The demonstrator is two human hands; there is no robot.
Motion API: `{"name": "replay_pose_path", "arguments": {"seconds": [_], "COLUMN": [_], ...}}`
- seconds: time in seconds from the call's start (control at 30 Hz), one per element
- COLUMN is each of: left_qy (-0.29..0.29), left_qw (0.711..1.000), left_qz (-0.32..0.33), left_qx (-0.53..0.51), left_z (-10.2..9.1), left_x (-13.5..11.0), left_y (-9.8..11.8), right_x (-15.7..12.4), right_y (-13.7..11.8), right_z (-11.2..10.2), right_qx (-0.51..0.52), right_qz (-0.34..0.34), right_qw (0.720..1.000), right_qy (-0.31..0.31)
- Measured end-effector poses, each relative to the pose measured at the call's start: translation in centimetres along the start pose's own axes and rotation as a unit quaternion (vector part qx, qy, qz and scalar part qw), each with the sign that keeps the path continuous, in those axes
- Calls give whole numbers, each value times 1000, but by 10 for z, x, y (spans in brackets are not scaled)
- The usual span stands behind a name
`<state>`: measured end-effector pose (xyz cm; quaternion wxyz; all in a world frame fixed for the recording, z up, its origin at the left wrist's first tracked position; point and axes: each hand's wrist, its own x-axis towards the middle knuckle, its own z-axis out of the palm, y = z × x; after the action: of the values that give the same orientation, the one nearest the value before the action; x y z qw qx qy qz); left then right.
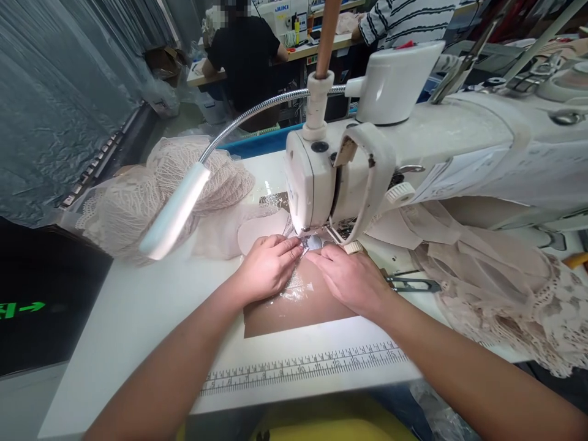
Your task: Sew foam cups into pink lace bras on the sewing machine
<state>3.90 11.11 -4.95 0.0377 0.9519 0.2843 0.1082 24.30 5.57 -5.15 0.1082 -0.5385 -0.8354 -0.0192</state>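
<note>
Both hands meet at the presser foot of a white sewing machine (pixel 312 184). My left hand (pixel 269 266) is closed, its curled fingertips pinching the edge of a pale beige fabric piece (pixel 263 229) just left of the foot. My right hand (pixel 349 275) is closed too, thumb and forefinger together at the fabric close to the foot's front; the fingers hide most of what they grip. Beneath both hands lies a brown sheet (pixel 294 315) with a shiny clear film on it. Thread snips (pixel 413 284) rest beside my right wrist.
Lace fabric (pixel 169 177) is heaped at the left, under a gooseneck lamp (pixel 177 211). More beige lace pieces (pixel 500 275) lie at the right. A printed ruler (pixel 303 370) runs along the front edge. Two people sit working beyond the machine.
</note>
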Motion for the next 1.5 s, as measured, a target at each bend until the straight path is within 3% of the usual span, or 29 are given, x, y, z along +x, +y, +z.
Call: {"name": "replay_pose_path", "arguments": {"seconds": [0.53,0.7,0.87,1.13,1.5], "left_qy": [-7,-78,-148,-79,-74], "left_qw": [998,987,982,996,997], "left_qz": [-51,-117,-113,-37,-24], "left_qx": [40,72,32,-29,28], "left_z": [-5,-27,-49,-25,-18], "left_x": [0,-5,-8,-4,-7], "left_y": [2,17,34,39,43], "right_x": [-2,-3,-5,-6,-7], "right_y": [4,7,11,11,6], "right_z": [3,3,3,3,1], "right_qx": [17,33,41,42,100], "right_qz": [-9,7,34,29,-9], "right_qw": [1000,999,998,998,994], "right_qy": [17,21,15,29,32]}}
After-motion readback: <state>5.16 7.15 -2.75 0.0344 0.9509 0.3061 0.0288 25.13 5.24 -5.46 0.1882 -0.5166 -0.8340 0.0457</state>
